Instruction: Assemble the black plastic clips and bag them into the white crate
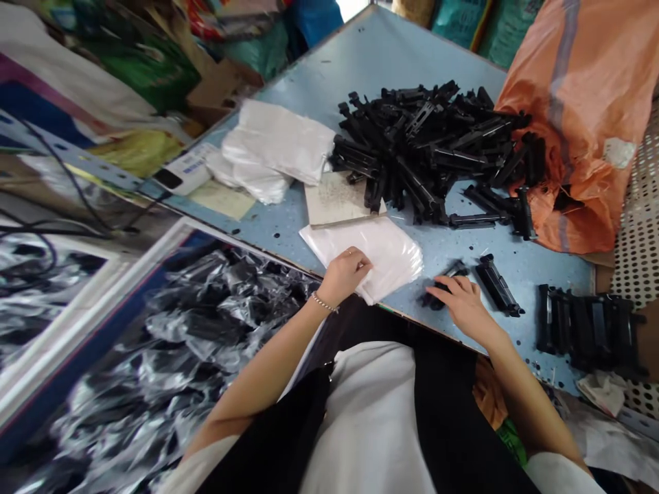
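Note:
My left hand (344,276) is closed in a pinch at the near edge of a fanned stack of thin white plastic bags (388,250). The fingertips are partly hidden, so how many bags they grip does not show. To the right, my right hand (462,302) has its fingers around a slim black plastic part (454,269) at the table's front edge; the hand covers much of it. A second black part (498,285) lies just beyond that hand. Farther right, several black parts (587,326) stand side by side in a row.
A large heap of black parts (432,151) fills the table's middle, beside an orange sack (581,123). A flat board (337,199) weighs on the bag stack; more white bags (281,140) lie at left. Below the table edge, a bin holds black parts in clear bags (206,329).

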Demonstrator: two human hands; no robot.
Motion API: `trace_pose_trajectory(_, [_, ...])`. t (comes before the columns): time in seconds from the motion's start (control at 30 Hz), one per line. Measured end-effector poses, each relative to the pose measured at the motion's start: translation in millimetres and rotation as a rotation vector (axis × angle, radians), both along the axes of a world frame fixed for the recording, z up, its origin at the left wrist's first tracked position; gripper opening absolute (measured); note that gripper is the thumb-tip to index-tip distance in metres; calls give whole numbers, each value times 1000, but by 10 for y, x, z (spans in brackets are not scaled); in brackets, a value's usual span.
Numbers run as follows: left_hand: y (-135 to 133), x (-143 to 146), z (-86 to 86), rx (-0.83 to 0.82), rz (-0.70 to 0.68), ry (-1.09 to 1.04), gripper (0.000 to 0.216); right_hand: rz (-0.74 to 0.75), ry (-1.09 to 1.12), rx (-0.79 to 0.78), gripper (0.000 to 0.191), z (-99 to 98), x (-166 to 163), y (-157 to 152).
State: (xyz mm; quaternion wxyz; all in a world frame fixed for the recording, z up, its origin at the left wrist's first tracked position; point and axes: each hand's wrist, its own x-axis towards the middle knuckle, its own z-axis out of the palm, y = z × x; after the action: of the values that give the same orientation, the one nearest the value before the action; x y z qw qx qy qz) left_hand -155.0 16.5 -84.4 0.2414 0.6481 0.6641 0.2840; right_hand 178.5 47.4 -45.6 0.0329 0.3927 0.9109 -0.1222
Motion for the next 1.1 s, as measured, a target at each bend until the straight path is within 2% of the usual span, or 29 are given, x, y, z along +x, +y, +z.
trace_pose_trajectory(0.07, [26,-77,7,-67,58,-145,11,10,54,-9,60,15,20,-28])
trace_pose_trajectory(0.17, [40,-155,27,-133,124,-275,10,-165,171,-6,42,-62,29,-94])
trace_pose_trajectory(0.2, [41,-166,33,-134,142,-303,9,-241,197,-1,43,-102,19,-110])
trace_pose_trajectory(0.3, [46,-174,36,-94,190,-315,10,-479,275,-6,61,-184,-23,-129])
trace_pose_trajectory(0.37, [57,-175,13,-75,188,-276,10,-639,436,-148,62,-175,-76,-143])
trace_pose_trajectory(0.43, [82,-185,-34,-55,128,-240,9,-772,725,-477,63,-129,-200,-195])
trace_pose_trajectory(0.5, [121,-211,-95,-2,44,-214,21,-818,1003,-966,58,-89,-427,-287])
trace_pose_trajectory(0.57, [151,-259,-137,81,-24,-175,32,-823,1129,-1451,48,-87,-727,-383])
trace_pose_trajectory(0.6, [149,-286,-141,127,-38,-147,35,-832,1137,-1645,44,-103,-880,-416])
trace_pose_trajectory(0.63, [128,-307,-128,176,-40,-111,38,-846,1143,-1788,41,-128,-1019,-434])
trace_pose_trajectory(0.7, [14,-303,-54,272,-43,-27,42,-864,1182,-1939,41,-190,-1228,-425])
trace_pose_trajectory(0.77, [-183,-199,58,364,-130,46,46,-859,1251,-1914,39,-250,-1337,-380])
trace_pose_trajectory(0.8, [-297,-110,113,402,-213,65,48,-859,1280,-1816,36,-272,-1363,-359])
trace_pose_trajectory(0.9, [-577,204,208,456,-432,66,57,-870,1313,-1393,26,-282,-1389,-357])
trace_pose_trajectory(1.0, [-665,400,212,390,-469,62,61,-825,1242,-1143,26,-187,-1372,-465])
trace_pose_trajectory(1.1, [-693,380,281,300,-440,59,50,-680,1093,-1081,50,-13,-1261,-595])
